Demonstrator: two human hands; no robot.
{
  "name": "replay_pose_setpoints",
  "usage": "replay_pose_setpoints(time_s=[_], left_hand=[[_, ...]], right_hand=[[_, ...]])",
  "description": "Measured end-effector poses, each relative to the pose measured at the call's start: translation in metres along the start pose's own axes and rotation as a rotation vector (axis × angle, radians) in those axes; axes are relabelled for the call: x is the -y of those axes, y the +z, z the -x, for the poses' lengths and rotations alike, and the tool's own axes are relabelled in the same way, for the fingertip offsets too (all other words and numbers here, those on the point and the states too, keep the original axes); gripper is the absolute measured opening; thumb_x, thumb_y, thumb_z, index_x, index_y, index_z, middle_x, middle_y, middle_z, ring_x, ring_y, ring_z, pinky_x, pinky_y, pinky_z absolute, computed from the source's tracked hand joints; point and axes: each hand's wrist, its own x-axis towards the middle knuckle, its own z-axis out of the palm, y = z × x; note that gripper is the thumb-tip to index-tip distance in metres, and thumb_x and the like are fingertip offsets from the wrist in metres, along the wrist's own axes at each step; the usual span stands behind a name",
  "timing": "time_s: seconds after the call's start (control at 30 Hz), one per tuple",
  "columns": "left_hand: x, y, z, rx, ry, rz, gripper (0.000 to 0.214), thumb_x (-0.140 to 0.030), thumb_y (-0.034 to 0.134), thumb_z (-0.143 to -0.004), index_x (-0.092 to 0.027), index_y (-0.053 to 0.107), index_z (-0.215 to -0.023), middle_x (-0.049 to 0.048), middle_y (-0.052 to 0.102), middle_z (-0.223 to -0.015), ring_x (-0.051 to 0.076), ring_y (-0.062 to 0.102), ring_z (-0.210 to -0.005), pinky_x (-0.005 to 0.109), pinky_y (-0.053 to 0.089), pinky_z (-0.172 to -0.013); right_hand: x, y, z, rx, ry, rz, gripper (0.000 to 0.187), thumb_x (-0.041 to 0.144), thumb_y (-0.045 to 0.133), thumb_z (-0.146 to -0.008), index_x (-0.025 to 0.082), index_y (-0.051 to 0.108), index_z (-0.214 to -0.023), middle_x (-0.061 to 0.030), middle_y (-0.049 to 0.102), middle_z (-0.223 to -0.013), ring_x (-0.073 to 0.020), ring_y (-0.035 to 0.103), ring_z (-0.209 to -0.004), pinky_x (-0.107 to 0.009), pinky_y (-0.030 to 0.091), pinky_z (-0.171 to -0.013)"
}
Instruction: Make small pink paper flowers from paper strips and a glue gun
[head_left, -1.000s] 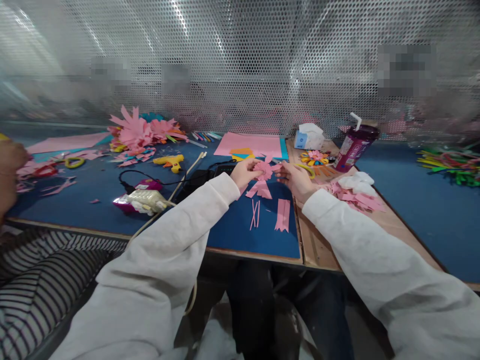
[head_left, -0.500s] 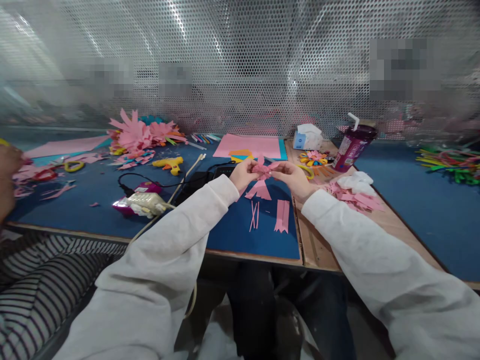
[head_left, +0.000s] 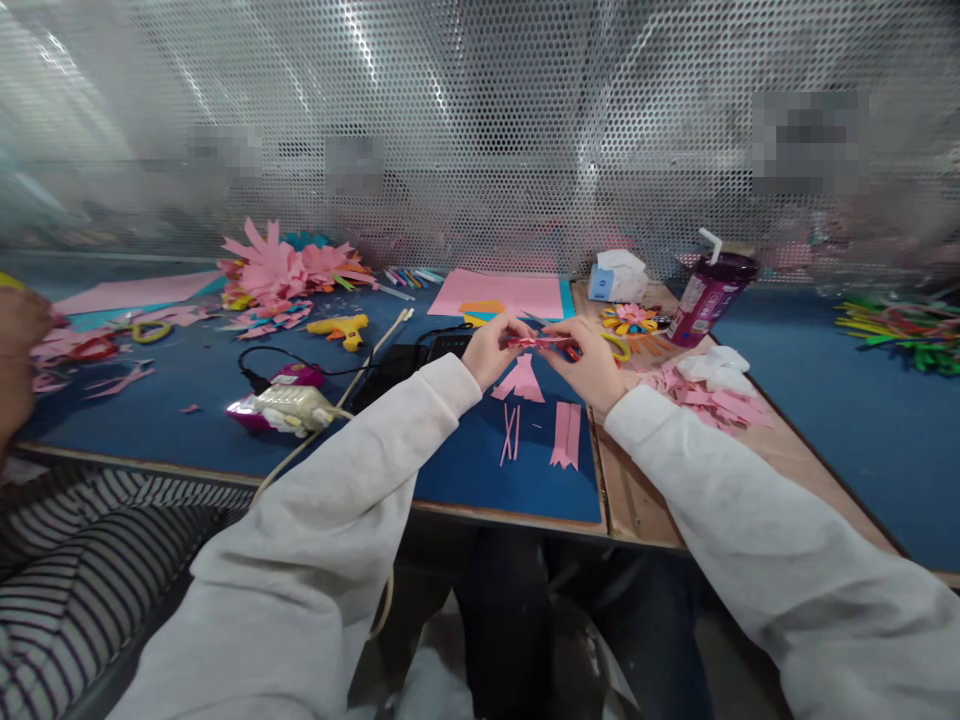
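I hold the small pink folded paper piece [head_left: 537, 342] between my two hands, above the blue mat on the counter [head_left: 480, 470], and I think the first danger is that it tears or gets a wrong crease, because the paper looks thin and I pinch it from both ends at the same time. My left hand [head_left: 491, 352] is almost closed, with thumb and forefinger pressed on the left end of the piece; my right hand [head_left: 592, 362] is closed in the same way on the right end, so the piece lies flat like a small bridge, at three o'clock from my left hand and at nine o'clock from my right hand. Something red shows at my right fingers, but I cannot tell what it is. If I pull too strongly, the cut petals may come apart; if one pinch loosens, the piece may fall on the pink fringed paper fan [head_left: 519, 380] and the loose pink paper strips [head_left: 566, 434] that lie just below, at six o'clock from my hands, and mix with them. The yellow glue gun [head_left: 339, 326] rests well apart at nine o'clock, and its black cable [head_left: 300, 352] could catch my left sleeve, I think.
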Motion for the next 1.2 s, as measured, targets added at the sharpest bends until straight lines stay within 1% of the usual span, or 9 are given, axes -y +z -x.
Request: replay_pose_setpoints(time_s=[0.1,0.23,0.37,0.47,0.67,0.8,0.93,1.1,1.2], left_hand=[[-0.002,0.001,0.001,-0.035,0.053,-0.086,0.013,-0.012,0.061,-0.072,-0.017,0.05,-0.072,0.0046,0.063,-0.085,0.015,0.06,-0.087,0.029,0.046,-0.08],[-0.002,0.0,0.002,-0.04,0.11,-0.146,0.012,-0.01,0.058,-0.074,-0.017,0.05,-0.07,0.0048,0.063,-0.088,0.015,0.061,-0.089,0.029,0.045,-0.084],[-0.002,-0.001,0.002,-0.026,0.183,-0.161,0.012,-0.006,0.056,-0.073,-0.017,0.05,-0.071,0.0051,0.063,-0.088,0.015,0.061,-0.089,0.03,0.046,-0.082],[-0.003,-0.002,0.003,-0.025,0.247,-0.222,0.013,-0.006,0.057,-0.074,-0.017,0.051,-0.071,0.0046,0.063,-0.087,0.015,0.061,-0.089,0.03,0.047,-0.081],[-0.005,-0.004,0.003,-0.018,0.428,-0.359,0.014,-0.003,0.055,-0.075,-0.017,0.051,-0.073,0.0046,0.064,-0.086,0.016,0.063,-0.089,0.031,0.05,-0.077],[-0.005,-0.005,0.003,-0.015,0.504,-0.431,0.016,-0.001,0.053,-0.076,-0.017,0.051,-0.074,0.0047,0.065,-0.086,0.016,0.063,-0.088,0.031,0.051,-0.076],[-0.006,-0.006,0.003,-0.016,0.563,-0.443,0.016,-0.001,0.054,-0.076,-0.017,0.051,-0.075,0.0056,0.065,-0.086,0.016,0.064,-0.089,0.031,0.051,-0.076],[-0.004,-0.006,0.003,-0.012,0.581,-0.46,0.019,0.002,0.053,-0.075,-0.017,0.051,-0.075,0.005,0.065,-0.087,0.016,0.064,-0.089,0.03,0.051,-0.076],[-0.004,-0.006,0.003,-0.011,0.584,-0.467,0.022,0.004,0.052,-0.073,-0.017,0.051,-0.076,0.0045,0.065,-0.087,0.016,0.064,-0.09,0.03,0.051,-0.076]], right_hand=[[0.003,-0.002,-0.001,-0.019,-0.107,0.101,0.01,0.021,0.062,-0.079,0.021,0.061,-0.089,-0.0055,0.062,-0.087,-0.0187,0.058,-0.084,-0.033,0.048,-0.075],[0.004,-0.003,0.0,-0.032,-0.184,0.163,0.009,0.019,0.058,-0.081,0.022,0.06,-0.089,-0.0059,0.062,-0.088,-0.0195,0.058,-0.086,-0.035,0.047,-0.079],[0.002,-0.002,0.001,-0.053,-0.275,0.197,0.011,0.017,0.056,-0.081,0.022,0.059,-0.09,-0.0063,0.061,-0.087,-0.0193,0.058,-0.086,-0.035,0.048,-0.077],[-0.001,-0.001,0.001,-0.058,-0.33,0.218,0.012,0.015,0.055,-0.081,0.022,0.059,-0.09,-0.0059,0.059,-0.085,-0.0191,0.059,-0.084,-0.034,0.049,-0.075],[-0.005,-0.002,0.0,-0.072,-0.432,0.218,0.013,0.012,0.055,-0.08,0.022,0.058,-0.089,-0.0054,0.057,-0.084,-0.0192,0.058,-0.081,-0.034,0.05,-0.07],[-0.005,-0.003,0.001,-0.053,-0.444,0.224,0.014,0.012,0.055,-0.08,0.022,0.057,-0.089,-0.0055,0.056,-0.085,-0.0195,0.057,-0.08,-0.034,0.05,-0.07],[-0.006,-0.004,0.001,-0.026,-0.43,0.248,0.014,0.013,0.056,-0.079,0.023,0.058,-0.089,-0.0055,0.055,-0.086,-0.02,0.057,-0.081,-0.035,0.05,-0.069],[-0.007,-0.005,0.001,-0.019,-0.45,0.253,0.016,0.013,0.055,-0.079,0.023,0.058,-0.09,-0.0054,0.054,-0.085,-0.0194,0.056,-0.079,-0.033,0.051,-0.068],[-0.006,-0.004,0.001,-0.017,-0.438,0.26,0.015,0.013,0.055,-0.079,0.023,0.057,-0.09,-0.0053,0.054,-0.085,-0.0195,0.057,-0.08,-0.034,0.051,-0.068]])
